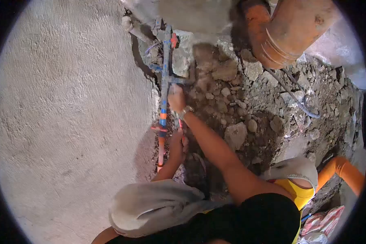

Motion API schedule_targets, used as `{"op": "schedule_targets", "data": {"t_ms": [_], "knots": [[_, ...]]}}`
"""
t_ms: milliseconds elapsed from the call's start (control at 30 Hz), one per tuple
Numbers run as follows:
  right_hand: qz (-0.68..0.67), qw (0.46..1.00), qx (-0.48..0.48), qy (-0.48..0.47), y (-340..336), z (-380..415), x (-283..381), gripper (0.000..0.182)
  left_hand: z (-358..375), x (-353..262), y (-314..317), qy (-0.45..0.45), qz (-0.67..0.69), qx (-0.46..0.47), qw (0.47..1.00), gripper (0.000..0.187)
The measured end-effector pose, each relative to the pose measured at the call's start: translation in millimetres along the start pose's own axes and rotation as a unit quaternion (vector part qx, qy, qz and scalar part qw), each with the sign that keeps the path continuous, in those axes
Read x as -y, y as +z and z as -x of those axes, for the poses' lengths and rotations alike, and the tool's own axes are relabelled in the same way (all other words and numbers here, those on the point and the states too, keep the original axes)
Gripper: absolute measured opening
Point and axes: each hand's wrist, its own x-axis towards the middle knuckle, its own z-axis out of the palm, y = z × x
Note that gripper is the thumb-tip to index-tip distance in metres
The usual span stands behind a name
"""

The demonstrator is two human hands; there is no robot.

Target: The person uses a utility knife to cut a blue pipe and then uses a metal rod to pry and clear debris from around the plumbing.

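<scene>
My left hand (178, 141) is closed around a red-handled tool (180, 123) whose head I cannot make out. It is low, just right of the pipe assembly (165, 83). My right hand (176, 99), with a band on the wrist, is curled in a fist against the pipe, below the side branch (181, 80). Whatever is in that fist is hidden. The grey pipe runs up along the floor edge, with blue and orange bands, a red valve handle (174, 40) near its top and another red handle (160, 129) lower down.
Rough concrete (77, 101) spreads on the left. Rubble and loose stones (236, 136) fill the trench on the right. A large orange drain pipe (288, 38) stands at upper right, an orange elbow (340, 166) at lower right. A bent conduit (303, 105) pokes from the rubble.
</scene>
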Motion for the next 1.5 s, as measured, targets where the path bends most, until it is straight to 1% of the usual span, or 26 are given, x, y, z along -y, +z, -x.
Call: {"op": "schedule_targets", "data": {"t_ms": [33,100,167,200,267,300,333,367,433,467,533,567,633,700,767,800,933,967,1000,1100,1167,1233,1300,1367,1433,1500], "knots": [[0.016,0.997,0.070,0.036,-4.3,-5.7,1.3,0.025,-3.1,-0.5,0.6,0.013,0.004,0.015,1.000,0.024],[0.014,0.997,0.066,0.040,-4.7,-2.3,5.2,0.019,7.9,3.5,0.4,0.015,-0.002,0.015,1.000,0.023],[-0.036,0.998,0.026,0.046,-0.7,5.0,2.6,0.013,2.7,0.1,2.0,0.024,-0.009,0.022,0.999,0.023],[-0.036,0.998,0.026,0.044,1.5,0.2,4.6,0.013,-0.7,0.0,2.3,0.079,-0.080,0.021,0.993,0.023],[-0.008,0.996,-0.074,-0.046,4.4,2.6,2.8,0.014,-1.6,5.6,-3.3,0.118,-0.152,0.009,0.981,0.023],[0.004,0.992,-0.105,-0.069,3.3,6.1,0.7,0.014,-5.4,0.6,1.2,0.061,-0.068,0.011,0.996,0.024],[-0.005,1.000,-0.027,-0.004,-1.2,-0.8,1.7,0.016,-8.0,-1.0,2.3,0.008,0.017,0.014,1.000,0.026],[-0.014,0.997,0.051,0.057,-5.7,-5.2,5.0,0.019,-0.2,3.9,0.1,0.005,0.018,0.012,1.000,0.026],[-0.022,0.997,0.043,0.054,-6.9,2.8,10.2,0.019,5.9,7.2,2.1,-0.003,-0.007,-0.039,0.999,0.021],[-0.055,0.995,0.025,0.081,-1.4,6.8,7.2,0.020,1.5,2.8,3.7,0.000,-0.010,-0.032,0.999,0.021],[-0.088,0.995,-0.037,0.025,-5.6,6.6,14.6,0.020,8.8,-3.2,1.7,-0.023,-0.001,0.007,1.000,0.022],[-0.089,0.994,-0.040,0.041,-4.1,4.5,10.6,0.020,8.5,-2.3,0.4,-0.036,-0.008,0.000,0.999,0.022],[-0.044,0.994,0.043,0.085,-0.9,-5.3,9.2,0.025,-2.4,-6.0,3.7,0.001,0.022,-0.012,1.000,0.024],[-0.028,0.997,0.031,0.058,-7.4,4.1,15.4,0.024,15.5,-5.2,5.0,-0.011,0.006,-0.004,1.000,0.022],[-0.053,0.994,-0.013,0.099,-4.0,10.9,18.5,0.014,9.2,-11.1,7.4,-0.021,-0.017,0.008,1.000,0.021],[-0.088,0.992,-0.065,0.064,1.0,8.6,18.4,0.016,3.3,-9.4,4.8,-0.007,-0.012,0.012,1.000,0.020],[-0.033,0.994,0.046,0.096,-1.7,-1.1,5.0,0.029,-4.6,-5.5,1.6,-0.007,0.039,0.006,0.999,0.021],[-0.031,0.994,0.048,0.090,-1.9,0.4,8.6,0.029,2.0,-6.2,2.3,-0.003,0.043,0.008,0.999,0.021],[-0.042,0.998,-0.017,0.045,1.4,6.2,8.8,0.024,12.8,-6.1,1.2,-0.012,0.010,0.004,1.000,0.023],[-0.045,0.996,-0.017,0.076,-10.2,1.8,26.1,0.022,-3.2,-10.4,-0.1,0.010,-0.005,0.024,1.000,0.023],[-0.012,0.988,0.068,0.140,-3.3,-6.5,12.8,0.037,-1.3,-3.4,-8.4,0.021,0.014,0.027,0.999,0.022],[-0.006,0.986,0.094,0.137,-2.9,-0.9,16.7,0.036,-2.8,-5.3,-10.8,0.009,0.024,0.046,0.999,0.021],[-0.082,0.994,-0.069,0.005,3.0,10.1,15.8,0.018,3.4,-1.5,-13.6,-0.007,0.031,0.026,0.999,0.021],[-0.085,0.993,-0.079,0.002,12.5,5.0,0.5,0.018,-2.0,-0.5,-16.6,-0.035,0.034,-0.008,0.999,0.021],[-0.010,0.995,0.059,0.083,13.3,-5.9,-8.0,0.032,-15.7,-5.5,-19.5,0.019,0.015,0.013,1.000,0.022],[-0.011,0.992,0.048,0.116,15.8,5.9,-1.2,0.034,-8.2,-1.9,-25.2,0.014,0.022,0.005,1.000,0.022]]}}
